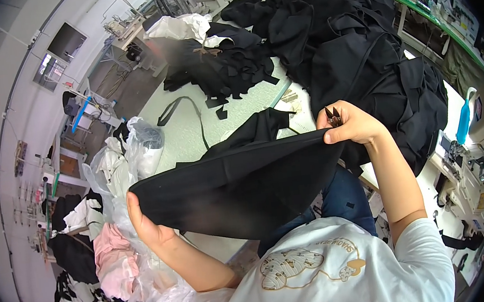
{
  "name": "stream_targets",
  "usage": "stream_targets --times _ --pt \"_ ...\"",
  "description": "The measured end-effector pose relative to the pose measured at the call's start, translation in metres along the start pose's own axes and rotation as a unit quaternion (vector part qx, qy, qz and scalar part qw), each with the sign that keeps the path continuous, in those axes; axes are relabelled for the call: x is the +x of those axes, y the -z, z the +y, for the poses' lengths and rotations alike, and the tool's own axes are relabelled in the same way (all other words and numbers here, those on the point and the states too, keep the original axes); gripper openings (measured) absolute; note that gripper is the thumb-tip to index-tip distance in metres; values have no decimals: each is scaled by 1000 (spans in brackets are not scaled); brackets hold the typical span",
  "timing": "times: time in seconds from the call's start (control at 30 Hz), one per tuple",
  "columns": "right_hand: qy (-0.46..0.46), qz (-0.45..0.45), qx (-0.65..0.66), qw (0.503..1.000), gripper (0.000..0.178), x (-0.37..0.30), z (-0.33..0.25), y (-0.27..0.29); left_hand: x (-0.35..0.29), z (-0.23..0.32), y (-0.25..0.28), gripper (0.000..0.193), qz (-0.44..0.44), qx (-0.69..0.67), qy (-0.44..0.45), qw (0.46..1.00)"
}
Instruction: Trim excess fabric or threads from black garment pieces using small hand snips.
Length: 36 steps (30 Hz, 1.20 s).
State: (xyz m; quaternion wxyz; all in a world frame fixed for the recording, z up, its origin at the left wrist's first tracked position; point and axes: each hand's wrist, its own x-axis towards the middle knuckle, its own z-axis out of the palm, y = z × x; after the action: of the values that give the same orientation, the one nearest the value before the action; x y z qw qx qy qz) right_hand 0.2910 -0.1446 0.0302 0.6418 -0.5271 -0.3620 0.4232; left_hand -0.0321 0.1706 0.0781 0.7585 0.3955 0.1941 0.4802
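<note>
A piece of black fabric (240,186) is stretched between my two hands, above my lap and the table's near edge. My left hand (150,224) grips its left end, the thumb upright on the near side and the other fingers hidden behind the cloth. My right hand (352,124) pinches the upper right corner between thumb and fingers. Dark thread snips (333,117) are tucked in that same hand, their pointed blades sticking up. Just beyond the stretched piece, more black fabric (252,131) lies on the pale table (179,139).
A large heap of black fabric (355,50) covers the table's far right. Black scraps (215,65) and white cloth (182,29) lie farther left. Plastic bags (145,140) and pink cloth (114,253) are on my left. A sewing machine (477,200) stands at the right.
</note>
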Motion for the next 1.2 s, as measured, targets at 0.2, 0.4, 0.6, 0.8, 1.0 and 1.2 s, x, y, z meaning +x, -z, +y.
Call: stream_targets --times 0.2,0.4,0.6,0.8,1.0,1.2 --pt "4 -5 6 1000 27 2 -2 -3 -1 14 21 23 -9 16 -31 999" --pt "-1 -49 -36 998 21 4 -7 -1 -5 22 22 17 16 42 -67 997" --pt "-11 -64 -65 996 15 10 -15 -2 -6 21 22 15 22 264 -183 947" --pt "-12 -64 -116 991 11 32 -17 -12 19 19 47 15 49 505 -319 800" --pt "90 108 -148 979 8 81 -31 -46 60 74 3 15 85 659 -495 560" --pt "150 189 -226 944 6 97 -5 -52 51 68 -16 17 31 712 -414 567"
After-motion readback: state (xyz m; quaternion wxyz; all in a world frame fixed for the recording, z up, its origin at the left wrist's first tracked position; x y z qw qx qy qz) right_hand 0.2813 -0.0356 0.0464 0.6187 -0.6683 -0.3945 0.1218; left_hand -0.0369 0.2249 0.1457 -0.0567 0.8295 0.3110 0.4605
